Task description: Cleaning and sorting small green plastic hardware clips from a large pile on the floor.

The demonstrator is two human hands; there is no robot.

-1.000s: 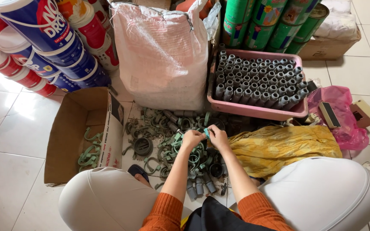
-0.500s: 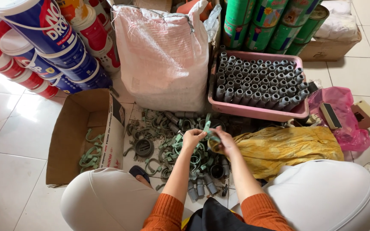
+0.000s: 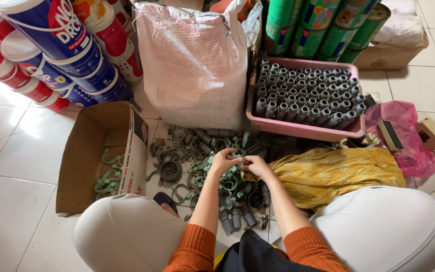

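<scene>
Broadly, the woven white plastic sack [image 3: 193,65] stands upright at the back of the tiled floor, with stacked blue and red paint buckets [image 3: 51,50] to its left and green tins [image 3: 323,27] to its right. Before the tins sits a pink plastic tray [image 3: 303,128] packed with upright grey pipe fittings [image 3: 305,95]. An open brown cardboard box [image 3: 84,156] lies on the left, a few green clamps inside it. A crumpled yellow cloth bag [image 3: 336,174] lies on the right, just beside the hands, and a pink plastic bag [image 3: 409,136] is behind it.

Between the knees spreads a heap of small green plastic pipe clamps [image 3: 192,156], mixed with dark round caps and short grey couplings. The step in hand looks like sorting: both hands meet over the heap, the left hand [image 3: 223,160] and right hand [image 3: 256,165] with fingers pinched together on one small green clamp piece [image 3: 239,162]. How it is being worked is too small to tell. Freeing a piece would likely call for care, since the clamps lie tangled; the box flap stands between heap and box.
</scene>
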